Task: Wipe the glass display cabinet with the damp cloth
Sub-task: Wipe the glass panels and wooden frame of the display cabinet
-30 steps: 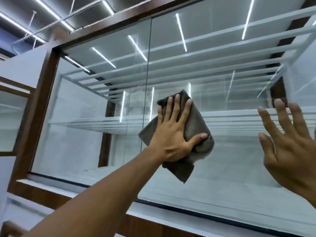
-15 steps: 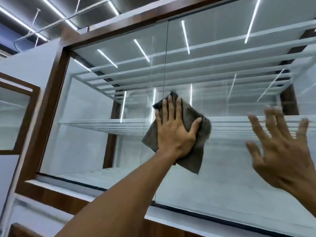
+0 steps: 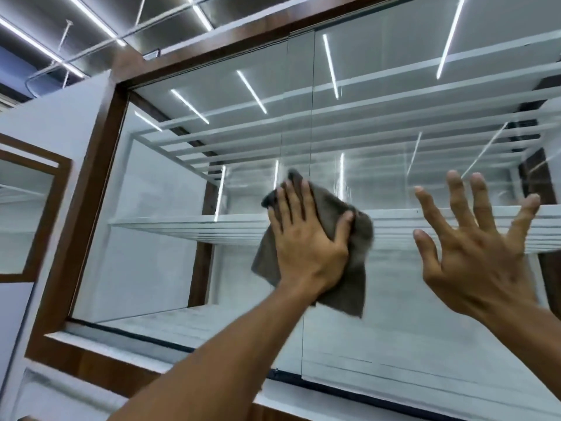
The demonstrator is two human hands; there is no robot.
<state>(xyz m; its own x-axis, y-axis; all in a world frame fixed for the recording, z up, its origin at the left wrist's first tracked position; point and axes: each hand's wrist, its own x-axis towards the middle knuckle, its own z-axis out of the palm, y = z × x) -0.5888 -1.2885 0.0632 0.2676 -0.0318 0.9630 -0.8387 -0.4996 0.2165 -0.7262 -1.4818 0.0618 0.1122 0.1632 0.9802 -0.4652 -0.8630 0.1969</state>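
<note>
Here, the glass display cabinet [image 3: 94, 189] fills the view. At mid-height, by the vertical pane seam, the left hand [image 3: 306, 241] presses the damp cloth [image 3: 352, 281] flat against the glass with straight fingers. The right hand [image 3: 473, 253], splayed and empty, is raised to the cloth's right and apart from it.

Likely a shop: wood-framed glass display cabinet [image 3: 104, 153], white shelves [image 3: 182, 223], ceiling strip lights [image 3: 91, 17].

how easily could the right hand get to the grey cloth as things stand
Probably easily: the right hand is open beside the cloth, nothing between them. The left hand covers most of it against the glass, leaving its right edge and lower corner free.
</note>
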